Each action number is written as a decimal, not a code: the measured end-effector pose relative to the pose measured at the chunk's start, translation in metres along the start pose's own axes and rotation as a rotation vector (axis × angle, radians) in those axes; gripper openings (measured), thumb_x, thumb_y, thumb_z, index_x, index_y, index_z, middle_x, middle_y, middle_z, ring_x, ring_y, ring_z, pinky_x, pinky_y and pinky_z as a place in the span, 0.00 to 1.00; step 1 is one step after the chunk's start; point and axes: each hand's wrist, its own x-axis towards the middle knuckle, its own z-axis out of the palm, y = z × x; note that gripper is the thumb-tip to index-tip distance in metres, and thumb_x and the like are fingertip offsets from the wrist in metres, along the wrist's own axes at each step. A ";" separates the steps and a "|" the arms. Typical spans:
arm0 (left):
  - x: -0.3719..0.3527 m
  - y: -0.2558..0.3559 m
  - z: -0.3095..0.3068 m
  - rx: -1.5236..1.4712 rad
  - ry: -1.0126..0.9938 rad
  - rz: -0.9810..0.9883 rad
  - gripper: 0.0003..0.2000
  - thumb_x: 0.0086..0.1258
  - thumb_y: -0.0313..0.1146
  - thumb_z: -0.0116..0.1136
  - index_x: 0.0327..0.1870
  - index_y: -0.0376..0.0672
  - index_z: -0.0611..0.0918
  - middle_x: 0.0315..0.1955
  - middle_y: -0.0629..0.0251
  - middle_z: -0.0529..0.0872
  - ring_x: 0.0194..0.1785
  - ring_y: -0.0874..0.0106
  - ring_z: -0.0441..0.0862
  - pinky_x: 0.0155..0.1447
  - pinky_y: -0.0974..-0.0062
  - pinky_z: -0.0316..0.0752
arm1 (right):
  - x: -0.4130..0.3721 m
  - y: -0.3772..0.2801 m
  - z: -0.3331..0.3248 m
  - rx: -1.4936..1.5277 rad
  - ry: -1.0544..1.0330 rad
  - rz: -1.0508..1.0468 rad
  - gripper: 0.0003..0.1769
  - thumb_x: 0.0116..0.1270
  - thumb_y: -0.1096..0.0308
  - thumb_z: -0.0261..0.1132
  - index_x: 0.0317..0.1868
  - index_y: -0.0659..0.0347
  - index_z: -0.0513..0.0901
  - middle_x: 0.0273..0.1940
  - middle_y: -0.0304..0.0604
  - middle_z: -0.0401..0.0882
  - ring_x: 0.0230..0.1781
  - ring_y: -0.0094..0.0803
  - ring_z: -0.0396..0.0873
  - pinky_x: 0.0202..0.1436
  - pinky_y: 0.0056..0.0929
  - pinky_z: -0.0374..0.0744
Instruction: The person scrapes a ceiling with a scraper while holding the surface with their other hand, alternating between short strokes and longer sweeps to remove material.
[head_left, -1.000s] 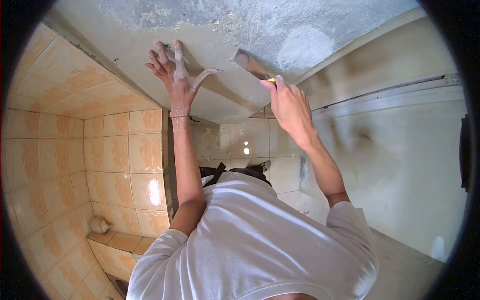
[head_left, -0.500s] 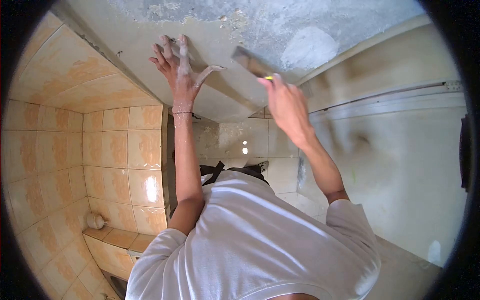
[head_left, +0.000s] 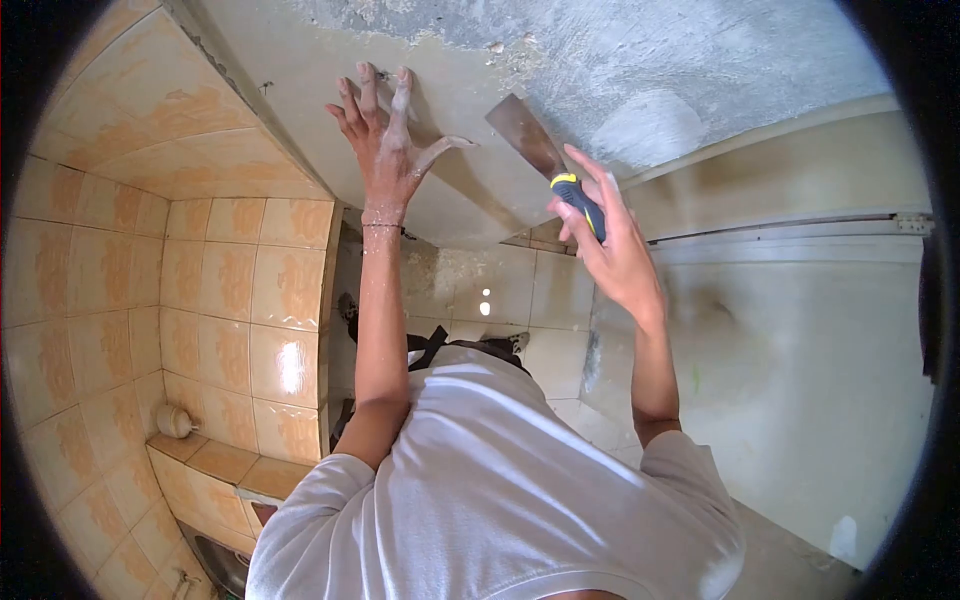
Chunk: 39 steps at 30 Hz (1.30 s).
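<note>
My left hand (head_left: 390,160) lies with fingers spread against the pale painted wall (head_left: 450,90), its thumb stretched to the right and white dust over its skin. In my right hand (head_left: 625,260) is a putty knife (head_left: 545,160) with a wide metal blade and a dark, yellow-trimmed handle. My fingers are around the handle, with the index finger extended alongside. The blade points up and left, its tip over the painted wall close to the scraped grey area (head_left: 770,65). A smooth white patch (head_left: 650,128) shows on that grey area, right of the blade.
Orange-patterned tiles (head_left: 230,270) cover the wall at left, above a tiled ledge (head_left: 225,460) bearing a small round white object (head_left: 175,421). A metal sink (head_left: 215,560) is at lower left. A pale flat panel (head_left: 800,350) stands at right. Floor tiles (head_left: 555,350) show below.
The putty knife has turned in my right hand, so more of its handle shows, and my index finger has straightened. My left hand keeps its pose; the whole view has shifted slightly.
</note>
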 end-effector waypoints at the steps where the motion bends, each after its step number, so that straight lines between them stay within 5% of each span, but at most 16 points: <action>1: 0.001 0.000 0.000 -0.012 0.010 0.004 0.55 0.48 0.62 0.77 0.81 0.59 0.65 0.84 0.59 0.46 0.86 0.48 0.33 0.83 0.34 0.32 | -0.002 -0.003 -0.003 -0.002 0.003 0.000 0.26 0.78 0.71 0.61 0.74 0.60 0.70 0.45 0.51 0.86 0.38 0.41 0.87 0.45 0.37 0.82; 4: 0.002 -0.001 0.000 -0.007 0.014 0.007 0.55 0.48 0.63 0.76 0.81 0.59 0.65 0.84 0.59 0.46 0.86 0.48 0.33 0.83 0.35 0.31 | -0.002 0.003 -0.007 -0.018 -0.010 0.077 0.27 0.77 0.72 0.63 0.74 0.58 0.72 0.48 0.50 0.88 0.39 0.36 0.87 0.48 0.33 0.82; 6: 0.000 -0.001 0.000 0.009 0.006 0.003 0.54 0.49 0.63 0.76 0.81 0.59 0.65 0.84 0.59 0.47 0.86 0.49 0.33 0.84 0.36 0.31 | -0.002 0.032 -0.008 -0.181 0.081 -0.138 0.24 0.76 0.70 0.65 0.71 0.56 0.77 0.50 0.50 0.89 0.39 0.33 0.86 0.48 0.32 0.82; 10: 0.002 -0.003 -0.001 0.006 0.016 0.013 0.55 0.49 0.64 0.75 0.81 0.59 0.65 0.84 0.58 0.46 0.86 0.49 0.32 0.83 0.36 0.30 | -0.002 0.040 -0.003 -0.161 0.145 -0.215 0.22 0.76 0.70 0.65 0.69 0.55 0.81 0.50 0.55 0.88 0.37 0.33 0.83 0.47 0.31 0.81; 18: 0.001 -0.003 0.003 -0.020 0.028 0.018 0.56 0.47 0.65 0.76 0.82 0.58 0.64 0.85 0.58 0.45 0.86 0.47 0.32 0.83 0.35 0.30 | 0.000 0.036 0.013 -0.232 0.179 -0.176 0.24 0.76 0.73 0.62 0.71 0.54 0.78 0.36 0.59 0.81 0.30 0.52 0.70 0.42 0.31 0.78; 28: 0.002 -0.005 0.002 0.035 -0.002 0.015 0.56 0.48 0.65 0.76 0.82 0.59 0.63 0.84 0.57 0.45 0.85 0.45 0.32 0.82 0.33 0.33 | -0.004 0.049 0.012 -0.248 0.185 -0.166 0.24 0.77 0.74 0.61 0.72 0.56 0.77 0.39 0.60 0.83 0.30 0.51 0.74 0.42 0.30 0.79; 31: -0.002 -0.003 0.004 0.010 0.016 0.038 0.57 0.47 0.65 0.76 0.82 0.59 0.63 0.84 0.57 0.45 0.85 0.45 0.33 0.82 0.32 0.33 | 0.000 0.051 0.022 -0.245 0.185 -0.211 0.23 0.78 0.72 0.60 0.71 0.57 0.77 0.42 0.60 0.85 0.31 0.45 0.79 0.44 0.30 0.79; 33: -0.002 -0.003 0.005 0.007 0.026 0.037 0.57 0.48 0.66 0.76 0.82 0.59 0.63 0.84 0.57 0.45 0.85 0.45 0.33 0.81 0.31 0.34 | -0.006 0.047 0.020 -0.204 0.150 -0.078 0.22 0.80 0.68 0.61 0.71 0.58 0.78 0.62 0.55 0.84 0.47 0.19 0.75 0.55 0.25 0.78; 37: -0.001 -0.007 0.004 0.090 0.009 0.058 0.62 0.44 0.64 0.80 0.83 0.54 0.61 0.84 0.51 0.42 0.84 0.44 0.36 0.82 0.35 0.36 | -0.005 0.046 0.016 -0.151 0.169 -0.100 0.22 0.81 0.66 0.61 0.71 0.60 0.78 0.64 0.51 0.83 0.54 0.18 0.77 0.59 0.25 0.77; 39: -0.003 -0.006 0.006 0.083 0.000 0.052 0.62 0.43 0.65 0.80 0.83 0.54 0.61 0.84 0.51 0.42 0.84 0.44 0.36 0.82 0.35 0.36 | -0.001 0.039 0.020 -0.245 0.067 0.058 0.22 0.81 0.65 0.60 0.71 0.62 0.77 0.67 0.47 0.81 0.61 0.19 0.76 0.65 0.26 0.74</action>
